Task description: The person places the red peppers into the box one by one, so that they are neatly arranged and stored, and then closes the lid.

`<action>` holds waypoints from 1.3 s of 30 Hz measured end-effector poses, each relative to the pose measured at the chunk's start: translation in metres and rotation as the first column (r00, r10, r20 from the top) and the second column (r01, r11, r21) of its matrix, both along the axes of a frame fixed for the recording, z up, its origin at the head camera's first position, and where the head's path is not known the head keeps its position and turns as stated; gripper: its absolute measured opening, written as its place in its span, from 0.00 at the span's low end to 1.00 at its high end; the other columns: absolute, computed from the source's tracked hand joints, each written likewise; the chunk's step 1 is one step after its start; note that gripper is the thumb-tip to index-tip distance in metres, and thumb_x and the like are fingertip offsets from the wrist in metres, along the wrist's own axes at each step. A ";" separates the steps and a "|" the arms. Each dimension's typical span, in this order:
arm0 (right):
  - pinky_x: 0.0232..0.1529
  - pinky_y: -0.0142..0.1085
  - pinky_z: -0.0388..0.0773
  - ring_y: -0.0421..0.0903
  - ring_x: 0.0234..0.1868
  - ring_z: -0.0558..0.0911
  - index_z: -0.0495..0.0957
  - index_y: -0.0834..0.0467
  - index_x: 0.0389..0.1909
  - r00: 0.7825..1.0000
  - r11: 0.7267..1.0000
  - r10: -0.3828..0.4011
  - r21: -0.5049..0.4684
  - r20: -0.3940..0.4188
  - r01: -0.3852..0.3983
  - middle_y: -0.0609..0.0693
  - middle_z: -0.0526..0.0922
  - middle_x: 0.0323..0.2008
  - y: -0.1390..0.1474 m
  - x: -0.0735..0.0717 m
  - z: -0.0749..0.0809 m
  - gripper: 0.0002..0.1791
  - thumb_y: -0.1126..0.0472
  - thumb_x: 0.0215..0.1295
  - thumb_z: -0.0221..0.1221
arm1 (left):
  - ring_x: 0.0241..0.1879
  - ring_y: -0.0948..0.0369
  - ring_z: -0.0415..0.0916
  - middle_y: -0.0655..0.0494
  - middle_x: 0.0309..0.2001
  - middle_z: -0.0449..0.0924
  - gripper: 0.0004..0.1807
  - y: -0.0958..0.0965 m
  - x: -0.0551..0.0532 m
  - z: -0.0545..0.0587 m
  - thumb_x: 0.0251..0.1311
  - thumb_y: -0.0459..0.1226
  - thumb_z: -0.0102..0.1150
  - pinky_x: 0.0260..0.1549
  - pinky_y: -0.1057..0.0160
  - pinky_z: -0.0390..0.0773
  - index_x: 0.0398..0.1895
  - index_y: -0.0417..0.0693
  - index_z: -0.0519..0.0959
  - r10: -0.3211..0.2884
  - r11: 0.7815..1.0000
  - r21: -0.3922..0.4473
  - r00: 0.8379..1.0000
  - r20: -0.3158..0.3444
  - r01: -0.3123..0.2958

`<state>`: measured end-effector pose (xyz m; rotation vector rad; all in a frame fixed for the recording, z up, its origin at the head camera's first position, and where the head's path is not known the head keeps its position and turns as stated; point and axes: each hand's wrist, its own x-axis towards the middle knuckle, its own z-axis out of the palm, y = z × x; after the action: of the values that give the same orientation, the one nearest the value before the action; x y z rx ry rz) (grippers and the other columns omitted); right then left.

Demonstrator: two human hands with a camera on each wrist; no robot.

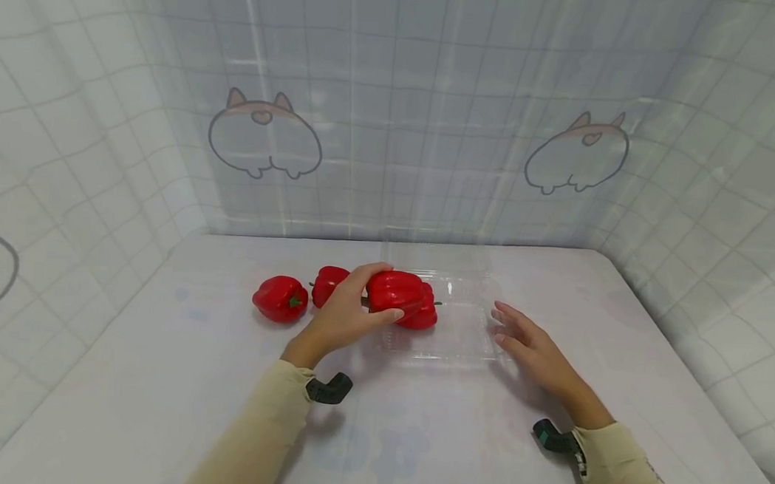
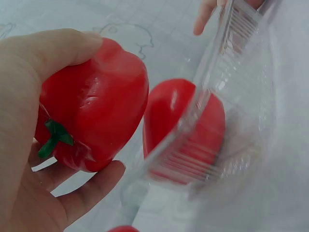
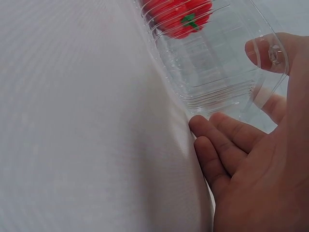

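Note:
My left hand [image 1: 342, 312] grips a red bell pepper [image 1: 393, 290] over the left side of a clear plastic box [image 1: 464, 328]. In the left wrist view, the green stem of this held pepper [image 2: 96, 106] points toward the palm. Another red bell pepper [image 1: 426, 316] lies in the box's left part, partly hidden behind the held one. Beside the box's right end is my right hand [image 1: 532, 351], its fingers loosely extended. The right wrist view shows its thumb near the box rim [image 3: 263, 60] and its other fingers low by the outer wall; firm contact is hard to tell.
Two more red bell peppers lie left of the box: one farther left [image 1: 280, 299], the other [image 1: 328, 286] partly behind my left hand. The white table [image 1: 171, 399] meets curtain-like sheets with a grid pattern [image 1: 421, 126] at the back and sides.

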<state>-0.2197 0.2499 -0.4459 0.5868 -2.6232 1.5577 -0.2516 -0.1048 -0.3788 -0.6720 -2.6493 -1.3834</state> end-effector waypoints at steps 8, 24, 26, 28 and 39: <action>0.56 0.20 0.66 0.62 0.66 0.72 0.56 0.62 0.76 1.000 1.000 0.020 -0.021 -0.003 -0.020 0.65 0.67 0.70 -0.001 -0.001 0.004 0.34 0.62 0.74 0.56 | 0.58 0.59 0.69 0.62 0.61 0.70 0.46 0.017 -0.002 0.013 0.48 0.44 0.78 0.42 0.56 0.84 0.70 0.58 0.63 -0.022 1.000 0.020 0.998 0.051 0.021; 0.64 0.38 0.69 0.59 0.67 0.72 0.55 0.58 0.77 1.000 0.999 0.007 0.036 0.021 -0.008 0.62 0.67 0.71 0.002 -0.003 0.002 0.34 0.57 0.76 0.55 | 0.57 0.58 0.70 0.60 0.60 0.69 0.45 0.042 -0.015 0.010 0.49 0.43 0.78 0.43 0.55 0.84 0.69 0.55 0.61 -0.089 0.995 0.041 0.995 0.052 0.087; 0.65 0.48 0.69 0.59 0.67 0.72 0.55 0.57 0.78 0.999 0.999 0.006 0.037 0.033 -0.008 0.62 0.66 0.71 0.003 -0.003 0.002 0.34 0.57 0.76 0.55 | 0.58 0.58 0.69 0.60 0.60 0.69 0.45 0.047 -0.016 0.010 0.50 0.44 0.77 0.43 0.56 0.84 0.69 0.55 0.61 -0.098 0.995 0.024 0.994 0.049 0.097; 0.64 0.56 0.68 0.59 0.68 0.71 0.55 0.56 0.78 0.999 0.999 0.001 0.038 0.043 -0.003 0.62 0.66 0.71 0.003 -0.003 0.001 0.34 0.57 0.76 0.55 | 0.58 0.58 0.69 0.60 0.61 0.69 0.45 0.051 -0.016 0.010 0.49 0.44 0.77 0.43 0.56 0.84 0.69 0.55 0.61 -0.102 0.995 0.014 0.994 0.042 0.102; 0.60 0.59 0.72 0.60 0.68 0.71 0.54 0.51 0.79 0.996 0.996 -0.029 0.083 0.080 0.022 0.58 0.65 0.73 0.000 -0.001 0.002 0.37 0.55 0.73 0.58 | 0.59 0.58 0.68 0.59 0.63 0.67 0.47 0.065 -0.020 0.017 0.51 0.47 0.76 0.44 0.58 0.83 0.72 0.55 0.60 -0.137 0.990 0.013 0.990 0.026 0.137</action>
<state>-0.2207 0.2496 -0.4437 0.5019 -2.7542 1.5045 -0.2720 -0.0396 -0.3622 -0.8552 -2.6581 -1.4497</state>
